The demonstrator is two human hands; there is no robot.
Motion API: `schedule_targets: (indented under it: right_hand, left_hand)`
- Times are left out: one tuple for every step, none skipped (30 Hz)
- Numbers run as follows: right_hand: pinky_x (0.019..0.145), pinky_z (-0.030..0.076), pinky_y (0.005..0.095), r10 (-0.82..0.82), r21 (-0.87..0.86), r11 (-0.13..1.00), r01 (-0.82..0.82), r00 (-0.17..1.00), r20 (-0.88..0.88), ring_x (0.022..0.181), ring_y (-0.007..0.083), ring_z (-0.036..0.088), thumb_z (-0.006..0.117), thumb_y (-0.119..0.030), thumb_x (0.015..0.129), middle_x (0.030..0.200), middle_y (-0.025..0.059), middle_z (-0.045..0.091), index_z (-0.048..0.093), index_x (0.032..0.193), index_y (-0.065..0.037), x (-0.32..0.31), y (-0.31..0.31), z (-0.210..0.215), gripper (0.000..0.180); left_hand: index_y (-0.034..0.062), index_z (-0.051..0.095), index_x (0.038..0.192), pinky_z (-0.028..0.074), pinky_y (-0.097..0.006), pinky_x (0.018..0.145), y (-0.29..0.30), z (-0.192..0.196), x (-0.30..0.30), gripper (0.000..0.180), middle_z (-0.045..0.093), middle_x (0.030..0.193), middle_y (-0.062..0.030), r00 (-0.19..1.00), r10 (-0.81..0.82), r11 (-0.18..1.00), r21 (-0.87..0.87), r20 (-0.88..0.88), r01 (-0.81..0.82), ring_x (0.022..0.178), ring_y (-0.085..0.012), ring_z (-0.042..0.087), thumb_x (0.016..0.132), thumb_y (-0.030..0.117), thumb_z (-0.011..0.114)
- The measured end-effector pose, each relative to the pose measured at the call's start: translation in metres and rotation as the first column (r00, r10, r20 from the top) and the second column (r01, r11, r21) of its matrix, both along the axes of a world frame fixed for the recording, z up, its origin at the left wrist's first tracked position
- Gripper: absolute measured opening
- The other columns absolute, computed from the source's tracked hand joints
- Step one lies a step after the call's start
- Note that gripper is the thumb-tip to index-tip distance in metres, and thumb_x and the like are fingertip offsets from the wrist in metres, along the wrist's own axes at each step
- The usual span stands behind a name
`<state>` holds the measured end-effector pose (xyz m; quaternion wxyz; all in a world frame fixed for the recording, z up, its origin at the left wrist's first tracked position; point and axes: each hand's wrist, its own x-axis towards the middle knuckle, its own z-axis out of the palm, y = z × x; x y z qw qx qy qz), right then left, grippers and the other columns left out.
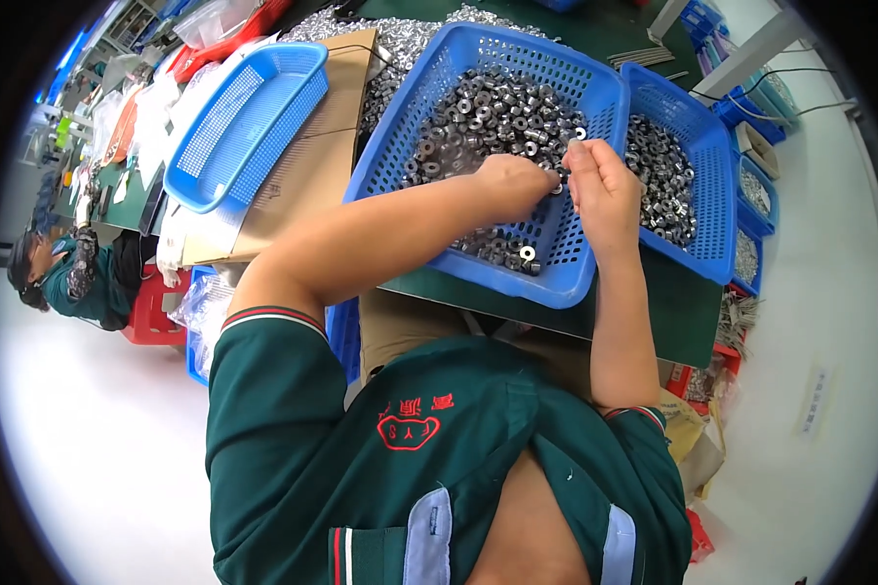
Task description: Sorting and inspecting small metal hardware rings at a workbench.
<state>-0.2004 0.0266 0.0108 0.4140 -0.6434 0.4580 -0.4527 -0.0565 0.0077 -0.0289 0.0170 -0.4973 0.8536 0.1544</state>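
Both my hands are over a large blue perforated basket (359, 185) of small grey metal rings (488, 107). My left hand (517, 185) reaches across from the left with its fingers curled closed, and small rings show at its fingertips. Close beside it, above the basket's right side, my right hand (603, 190) is closed with thumb and forefinger pinched together. What each hand grips, if anything, is too small and too covered to make out. More rings lie in the basket's near part, below my left forearm.
A second blue basket (720, 195) of metal rings stands against the right side. At left, a shallow blue basket (190, 195) rests on cardboard (312, 146). Loose metal parts (390, 39) heap behind on the green table (678, 302). A co-worker (83, 268) sits far left.
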Motion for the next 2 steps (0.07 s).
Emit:
schedule_targets:
  right_hand:
    - [0.046, 0.034, 0.0214, 0.013, -0.032, 0.999, -0.013, 1.0, -0.005, 0.05, 0.0042, 0.043, 0.054, -0.024, 0.095, 0.056, -0.0022, 0.048, 0.061, 0.082, -0.003, 0.0006, -0.0003, -0.0015, 0.025]
    - [0.044, 0.033, 0.0195, 0.029, -0.062, 0.998, -0.029, 1.0, -0.011, 0.048, 0.0028, 0.04, 0.053, -0.025, 0.096, 0.056, -0.0038, 0.046, 0.061, 0.084, -0.004, 0.002, -0.0002, -0.0035, 0.026]
  left_hand:
    - [0.0108, 0.059, 0.105, 0.052, -0.043, 0.074, 0.0009, 0.0015, 0.0004, 0.03, 0.066, 0.092, -0.0148, 1.0, 0.007, 1.0, 0.017, 0.01, -0.007, 0.088, -0.0322, 0.065, 0.077, 0.018, 0.063]
    - [0.0075, 0.055, 0.109, 0.051, -0.045, 0.074, 0.0033, 0.0022, 0.0021, 0.036, 0.066, 0.093, -0.0172, 1.0, 0.017, 0.999, 0.035, 0.02, -0.018, 0.088, -0.0335, 0.065, 0.076, 0.02, 0.065]
